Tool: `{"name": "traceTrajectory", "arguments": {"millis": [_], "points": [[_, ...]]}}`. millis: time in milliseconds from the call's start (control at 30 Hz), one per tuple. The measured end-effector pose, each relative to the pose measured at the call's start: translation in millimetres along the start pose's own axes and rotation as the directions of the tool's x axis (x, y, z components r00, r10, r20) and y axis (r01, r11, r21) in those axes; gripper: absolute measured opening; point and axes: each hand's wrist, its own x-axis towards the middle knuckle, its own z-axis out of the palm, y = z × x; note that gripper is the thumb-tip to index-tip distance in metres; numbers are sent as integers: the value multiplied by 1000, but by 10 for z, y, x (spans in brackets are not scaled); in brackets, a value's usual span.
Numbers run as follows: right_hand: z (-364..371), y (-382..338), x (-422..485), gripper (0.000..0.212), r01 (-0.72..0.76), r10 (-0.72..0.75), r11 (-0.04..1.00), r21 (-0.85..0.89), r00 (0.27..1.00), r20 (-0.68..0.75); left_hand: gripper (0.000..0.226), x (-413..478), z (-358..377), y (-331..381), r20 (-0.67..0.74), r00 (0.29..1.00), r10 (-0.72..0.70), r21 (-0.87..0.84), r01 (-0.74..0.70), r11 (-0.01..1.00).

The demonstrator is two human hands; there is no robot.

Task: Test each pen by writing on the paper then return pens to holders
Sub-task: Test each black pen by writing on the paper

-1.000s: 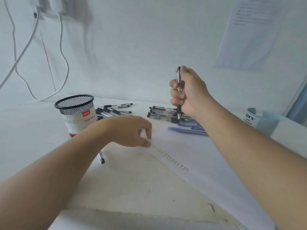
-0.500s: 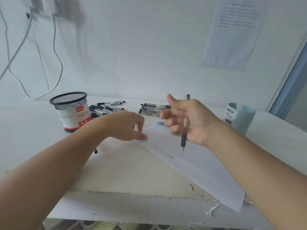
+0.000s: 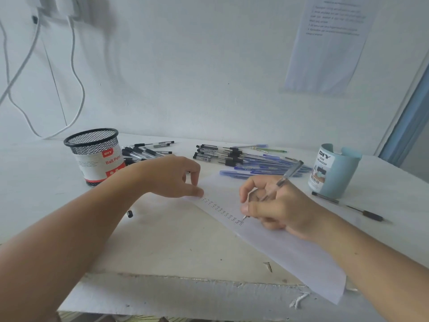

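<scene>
On the surface, in the head view, a white paper (image 3: 290, 252) lies slantwise, one corner far and left, the other at the near edge. The right hand (image 3: 278, 205) rests on the paper's middle, fingers and thumb curled round a clear pen (image 3: 287, 175). The pen's tip touches the sheet near its left edge. Its long axis tilts up and away to the right, so the back end points toward a blue cup (image 3: 336, 173) right of the paper.

The tip sits at the near end of a column of small handwritten marks, too small to read. The left hand (image 3: 171, 175) presses its thumb tip on the paper's far left corner, its other fingers loosely bent and holding nothing.

The blue cup's label reads "DIY DESK ORGANIZER". Left of the paper stands a black mesh cup (image 3: 92, 147) labelled "DIY Ball Pens", with black pens (image 3: 144, 153) heaped beside it. Beyond the paper's far end lie more black-capped pens (image 3: 222, 155) and blue pens (image 3: 260, 167), mostly left to right. A single dark pen (image 3: 348, 206) lies right of the paper.
</scene>
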Motion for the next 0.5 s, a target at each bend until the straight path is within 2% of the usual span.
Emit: {"name": "traceTrajectory", "arguments": {"millis": [167,300,500], "points": [[5,48,-9,32,167,-209,919,-358,974,-83,27,9,9,-12,-1,1000,2,1,-2,1000],[-11,126,17,39,154,-208,914,-374,972,-108,27,10,11,-16,0,1000,-3,-2,3,1000],[18,177,50,39,146,-212,915,-376,967,-142,26,5,9,-1,-2,1000,-4,16,4,1000]]}}
